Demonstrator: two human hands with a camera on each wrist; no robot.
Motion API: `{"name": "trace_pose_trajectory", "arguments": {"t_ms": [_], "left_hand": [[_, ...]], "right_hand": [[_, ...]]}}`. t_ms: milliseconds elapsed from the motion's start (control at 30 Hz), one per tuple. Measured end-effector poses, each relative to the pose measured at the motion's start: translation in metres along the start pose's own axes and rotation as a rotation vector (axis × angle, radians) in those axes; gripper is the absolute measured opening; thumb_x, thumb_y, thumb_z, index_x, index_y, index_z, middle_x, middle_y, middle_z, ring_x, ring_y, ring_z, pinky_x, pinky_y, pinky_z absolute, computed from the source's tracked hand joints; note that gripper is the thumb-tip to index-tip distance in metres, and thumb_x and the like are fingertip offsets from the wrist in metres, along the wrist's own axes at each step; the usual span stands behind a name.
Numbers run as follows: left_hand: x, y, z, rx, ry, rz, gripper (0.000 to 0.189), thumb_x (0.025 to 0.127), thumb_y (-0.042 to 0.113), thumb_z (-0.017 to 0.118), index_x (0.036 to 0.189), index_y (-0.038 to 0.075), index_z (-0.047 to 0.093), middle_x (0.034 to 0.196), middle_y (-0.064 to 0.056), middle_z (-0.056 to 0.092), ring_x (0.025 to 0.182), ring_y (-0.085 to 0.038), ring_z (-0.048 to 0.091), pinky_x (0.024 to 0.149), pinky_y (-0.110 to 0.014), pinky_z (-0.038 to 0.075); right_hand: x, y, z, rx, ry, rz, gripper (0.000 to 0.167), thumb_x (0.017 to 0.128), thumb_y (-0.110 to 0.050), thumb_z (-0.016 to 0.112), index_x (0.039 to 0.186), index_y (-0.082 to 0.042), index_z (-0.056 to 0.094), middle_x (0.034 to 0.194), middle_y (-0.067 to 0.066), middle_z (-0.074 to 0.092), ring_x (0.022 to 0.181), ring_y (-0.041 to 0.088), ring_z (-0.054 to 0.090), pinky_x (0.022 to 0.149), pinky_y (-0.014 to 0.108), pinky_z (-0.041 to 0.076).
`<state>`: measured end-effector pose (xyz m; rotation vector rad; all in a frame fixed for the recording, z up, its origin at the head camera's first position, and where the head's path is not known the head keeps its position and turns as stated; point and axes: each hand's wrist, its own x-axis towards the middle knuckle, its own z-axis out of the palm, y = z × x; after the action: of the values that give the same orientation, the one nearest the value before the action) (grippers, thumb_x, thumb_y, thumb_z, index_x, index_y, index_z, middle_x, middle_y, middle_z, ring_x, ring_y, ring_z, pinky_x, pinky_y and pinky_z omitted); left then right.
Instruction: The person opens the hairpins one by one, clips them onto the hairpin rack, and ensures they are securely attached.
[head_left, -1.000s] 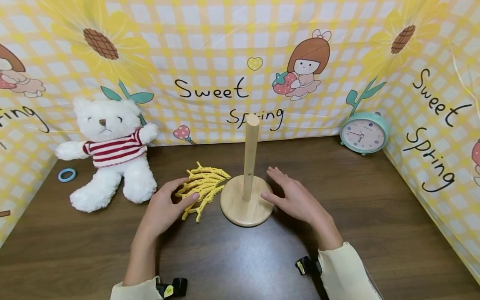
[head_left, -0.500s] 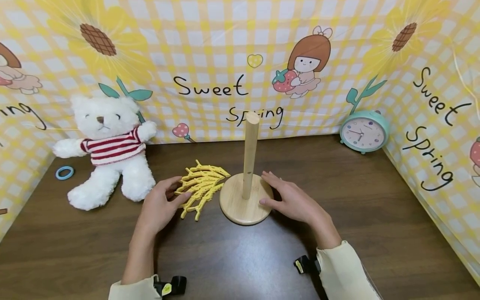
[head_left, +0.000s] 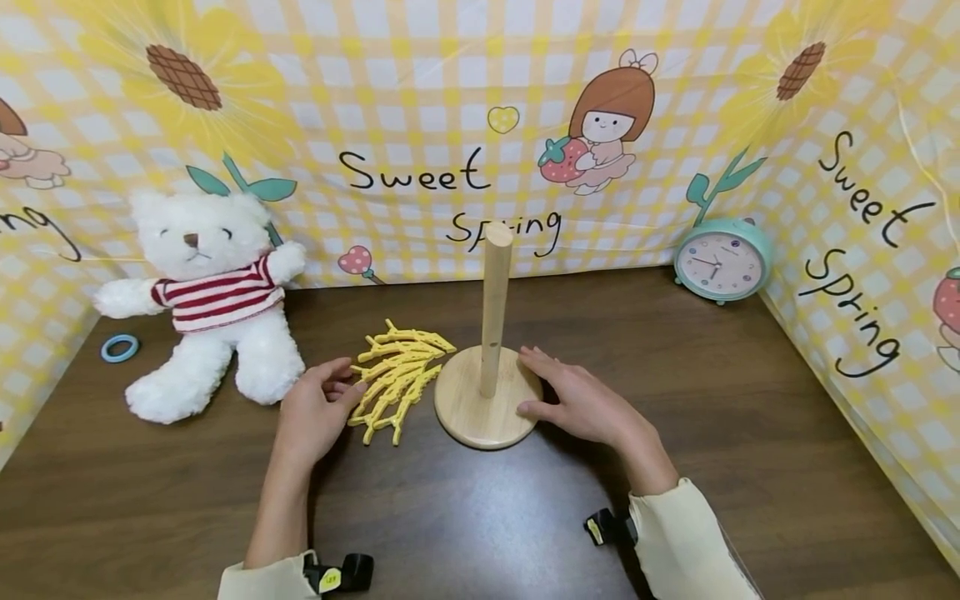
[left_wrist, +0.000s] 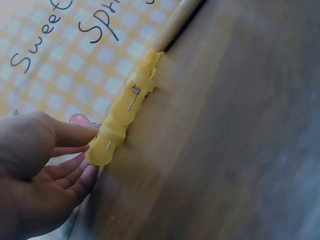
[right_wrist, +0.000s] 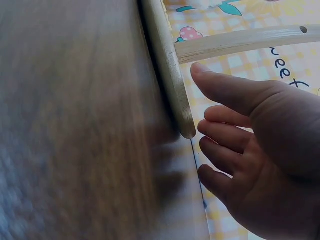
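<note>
Tabletop (head_left: 450, 525): yellow pieces (left_wrist: 121, 110) beside left hand (head_left: 311, 415)

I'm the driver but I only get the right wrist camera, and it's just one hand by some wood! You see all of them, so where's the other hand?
Observer: The left hand is across the wooden stand from the right hand, right next to some yellow branching pieces.

Operator: Ooh! What are they like up close?

Observer: The left wrist view shows what looks like a little metal spring on them.

Operator: And what's way at the back on the right?

Observer: A mint-green alarm clock, standing in front of the checked cloth.
</note>
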<state>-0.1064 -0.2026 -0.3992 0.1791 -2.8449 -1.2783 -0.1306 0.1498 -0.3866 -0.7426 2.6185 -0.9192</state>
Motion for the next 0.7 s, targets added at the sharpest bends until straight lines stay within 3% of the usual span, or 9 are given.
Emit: {"name": "trace_pose_trajectory", "arguments": {"t_ms": [200,333,533,700], "left_hand": [[0.004,-0.003,0.002,-0.024,0.046,-0.083,0.052,0.094,0.018,0.071,0.138,-0.006,0.058,0.126,-0.022,0.065,0.101,-0.031,0.066,0.075,-0.025,0.051],[0.006,-0.004,0.003,-0.025,0.057,-0.102,0.048,0.093,0.020,0.073,0.134,-0.003,0.063,0.124,-0.021,0.067,0.100,-0.032,0.066,0.074,-0.029,0.051],[0.008,-0.004,0.002,0.003,0.004,-0.112,0.050,0.092,0.023,0.074,0.134,-0.003,0.063,0.124,-0.023,0.064,0.101,-0.034,0.066,0.072,-0.033,0.052],[0.013,-0.001,0.001,0.010,-0.017,-0.115,0.050,0.091,0.023,0.074,0.132,-0.003,0.064,0.123,-0.021,0.065,0.100,-0.033,0.066,0.072,-0.033,0.051]], "right_hand": [[0.001,-0.001,0.000,-0.004,-0.027,0.005,0.075,0.097,-0.034,0.070,0.157,-0.004,0.035,0.162,0.015,0.030,0.150,0.029,0.026,0.118,0.053,0.026],[0.002,0.000,0.002,-0.004,-0.044,0.007,0.075,0.098,-0.033,0.070,0.157,-0.005,0.034,0.163,0.014,0.029,0.150,0.028,0.025,0.118,0.053,0.026],[0.000,0.001,0.004,-0.017,-0.082,0.009,0.077,0.098,-0.030,0.070,0.159,-0.005,0.030,0.165,0.013,0.024,0.151,0.028,0.024,0.118,0.052,0.026],[-0.002,0.001,0.003,-0.027,-0.107,-0.003,0.076,0.101,-0.028,0.065,0.160,-0.004,0.024,0.167,0.013,0.017,0.153,0.026,0.016,0.121,0.050,0.019]]}}
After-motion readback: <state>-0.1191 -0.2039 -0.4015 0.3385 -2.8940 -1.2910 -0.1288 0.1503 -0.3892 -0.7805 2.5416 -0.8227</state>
